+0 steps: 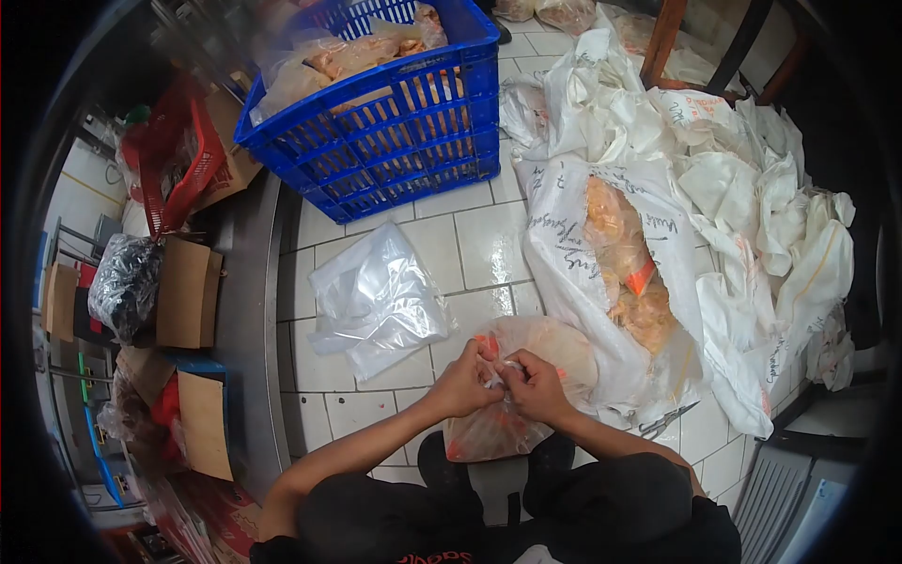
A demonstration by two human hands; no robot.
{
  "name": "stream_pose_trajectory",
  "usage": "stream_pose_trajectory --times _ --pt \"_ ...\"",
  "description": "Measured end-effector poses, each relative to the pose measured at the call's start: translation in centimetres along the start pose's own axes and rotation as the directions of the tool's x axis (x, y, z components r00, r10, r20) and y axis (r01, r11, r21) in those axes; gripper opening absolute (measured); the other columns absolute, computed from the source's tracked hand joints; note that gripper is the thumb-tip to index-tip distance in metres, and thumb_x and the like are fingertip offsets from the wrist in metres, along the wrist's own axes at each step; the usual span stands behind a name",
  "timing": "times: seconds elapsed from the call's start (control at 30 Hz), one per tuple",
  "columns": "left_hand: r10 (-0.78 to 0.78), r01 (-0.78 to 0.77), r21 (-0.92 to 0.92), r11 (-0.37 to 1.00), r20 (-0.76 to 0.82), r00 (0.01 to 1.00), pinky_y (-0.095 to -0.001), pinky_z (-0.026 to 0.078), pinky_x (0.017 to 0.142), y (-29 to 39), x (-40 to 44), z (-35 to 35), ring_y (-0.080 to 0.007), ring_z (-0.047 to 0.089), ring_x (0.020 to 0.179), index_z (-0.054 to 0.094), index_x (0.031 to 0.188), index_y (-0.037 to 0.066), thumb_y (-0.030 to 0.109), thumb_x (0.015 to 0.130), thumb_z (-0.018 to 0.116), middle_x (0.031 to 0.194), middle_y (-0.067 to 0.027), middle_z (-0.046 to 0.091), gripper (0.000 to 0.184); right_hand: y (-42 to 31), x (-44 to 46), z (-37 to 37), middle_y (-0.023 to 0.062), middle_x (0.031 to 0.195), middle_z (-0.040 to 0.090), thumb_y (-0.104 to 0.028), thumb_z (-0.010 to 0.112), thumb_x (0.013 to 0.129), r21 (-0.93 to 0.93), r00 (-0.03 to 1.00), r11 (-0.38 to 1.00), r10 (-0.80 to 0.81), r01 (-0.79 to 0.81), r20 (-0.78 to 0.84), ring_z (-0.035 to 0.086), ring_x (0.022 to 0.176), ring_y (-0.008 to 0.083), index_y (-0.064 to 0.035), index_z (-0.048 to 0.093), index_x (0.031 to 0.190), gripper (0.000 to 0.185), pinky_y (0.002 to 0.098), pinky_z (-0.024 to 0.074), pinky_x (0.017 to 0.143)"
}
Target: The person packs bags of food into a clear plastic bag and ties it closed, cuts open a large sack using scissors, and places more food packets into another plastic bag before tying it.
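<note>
Between my knees, a filled clear plastic bag [503, 428] with orange-pink contents stands on the tiled floor. My left hand [465, 381] is closed on the gathered neck of this bag. Close beside it, my right hand [534, 387] pinches the same twisted plastic, the fingertips of both hands almost touching. A second filled clear bag or part of the same one [554, 352] bulges just beyond my hands; I cannot tell which. Left of them, flat empty clear bags [381, 301] lie in a loose pile on the tiles.
A blue crate [376, 141] with filled bags stands ahead. On the right, an open white sack [573, 282] shows orange-yellow contents, with more white sacks [714, 188] behind. Scissors [665, 420] lie near it. A dark metal edge [268, 329], cardboard boxes [205, 423] and a red basket [197, 160] are left.
</note>
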State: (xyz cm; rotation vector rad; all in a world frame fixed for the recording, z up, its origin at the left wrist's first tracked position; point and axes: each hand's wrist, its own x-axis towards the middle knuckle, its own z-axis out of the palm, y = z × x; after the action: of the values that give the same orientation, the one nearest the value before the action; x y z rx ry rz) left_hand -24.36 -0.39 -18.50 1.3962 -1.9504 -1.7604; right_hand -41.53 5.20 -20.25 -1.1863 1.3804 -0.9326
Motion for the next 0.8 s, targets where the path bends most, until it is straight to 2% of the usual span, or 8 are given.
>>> stream_pose_trajectory --times 0.17,0.4,0.47,0.5,0.57,0.67,0.77,0.8 --pt "-0.006 0.007 0.007 1.0 -0.08 0.997 -0.0292 0.044 0.063 0.4 -0.5 0.5 -0.0136 0.055 0.069 0.038 0.107 0.008 0.013 0.079 0.074 0.074 -0.0035 0.056 0.046 -0.3 -0.4 0.7 0.0129 0.071 0.058 -0.019 0.065 0.091 -0.114 0.984 0.991 -0.092 0.075 -0.155 0.054 0.061 0.0171 0.0012 0.064 0.091 0.021 0.0322 0.0435 0.057" --pt "0.005 -0.006 -0.01 1.0 -0.086 0.996 -0.0292 0.046 0.065 0.1 -0.6 0.2 -0.0143 0.058 0.068 0.042 0.11 0.007 0.013 0.081 0.073 0.081 -0.0068 0.064 0.042 1.4 0.2 0.9 0.0076 0.064 0.057 -0.02 0.065 0.091 -0.01 0.98 0.999 0.034 -0.037 -0.196 0.052 0.057 0.0137 -0.0003 0.065 0.089 0.02 0.0313 0.0426 0.055" --pt "0.023 -0.019 0.037 0.999 -0.118 0.993 -0.0377 0.051 0.073 2.2 -1.2 0.2 -0.0274 0.067 0.082 0.048 0.106 0.004 0.016 0.078 0.071 0.086 -0.0139 0.065 0.038 1.5 0.2 1.0 0.0064 0.064 0.057 -0.02 0.065 0.091 0.011 0.978 0.999 0.04 -0.038 -0.207 0.052 0.057 0.013 -0.0008 0.065 0.089 0.019 0.0308 0.0425 0.055" --pt "0.023 -0.019 0.036 0.999 -0.116 0.993 -0.0377 0.051 0.073 1.5 -1.0 0.7 -0.0274 0.067 0.082 0.048 0.106 0.004 0.016 0.078 0.071 0.086 -0.0139 0.065 0.038 1.1 0.4 0.9 0.0013 0.064 0.056 -0.018 0.065 0.092 0.037 0.972 0.997 0.069 -0.063 -0.224 0.049 0.057 0.0083 -0.0016 0.064 0.087 0.017 0.0267 0.0408 0.053" --pt "0.379 -0.309 0.295 0.904 -0.222 0.898 -0.0376 0.048 0.066 -0.3 -0.3 1.8 -0.0286 0.065 0.072 0.055 0.104 0.005 0.017 0.079 0.07 0.084 -0.0131 0.066 0.032 1.1 0.6 0.7 -0.0037 0.064 0.054 -0.015 0.066 0.092 0.061 0.965 0.994 0.099 -0.086 -0.242 0.046 0.058 0.0037 -0.0024 0.064 0.085 0.015 0.0225 0.0391 0.052" --pt "0.529 -0.393 0.522 0.757 -0.136 0.837 -0.0434 0.047 0.067 -0.6 -0.5 2.0 -0.0342 0.064 0.075 0.061 0.1 0.006 0.017 0.079 0.069 0.082 -0.013 0.064 0.025 2.9 1.2 0.4 -0.0019 0.071 0.056 -0.012 0.066 0.091 0.119 0.961 0.977 0.195 -0.174 -0.198 0.046 0.06 0.0039 -0.0028 0.062 0.092 0.01 0.0227 0.0408 0.053" --pt "0.502 -0.352 0.683 0.64 -0.025 0.864 -0.046 0.046 0.068 -0.5 -1.1 2.0 -0.035 0.063 0.076 0.064 0.099 0.007 0.016 0.08 0.068 0.081 -0.0124 0.063 0.021 3.3 1.2 -0.4 0.0091 0.091 0.061 -0.014 0.065 0.089 0.105 0.979 0.989 0.123 -0.108 -0.159 0.056 0.074 0.0088 -0.0039 0.055 0.111 0.026 0.0291 0.046 0.061" --pt "0.493 -0.356 0.67 0.651 -0.016 0.87 -0.046 0.046 0.068 -0.8 -1.0 1.9 -0.035 0.063 0.076 0.064 0.099 0.007 0.016 0.08 0.068 0.081 -0.0124 0.063 0.021 2.1 0.9 -0.9 0.0098 0.103 0.056 -0.009 0.066 0.086 0.273 0.992 0.955 0.122 -0.111 -0.025 0.056 0.077 0.0091 -0.006 0.047 0.121 0.04 0.0278 0.0464 0.062"
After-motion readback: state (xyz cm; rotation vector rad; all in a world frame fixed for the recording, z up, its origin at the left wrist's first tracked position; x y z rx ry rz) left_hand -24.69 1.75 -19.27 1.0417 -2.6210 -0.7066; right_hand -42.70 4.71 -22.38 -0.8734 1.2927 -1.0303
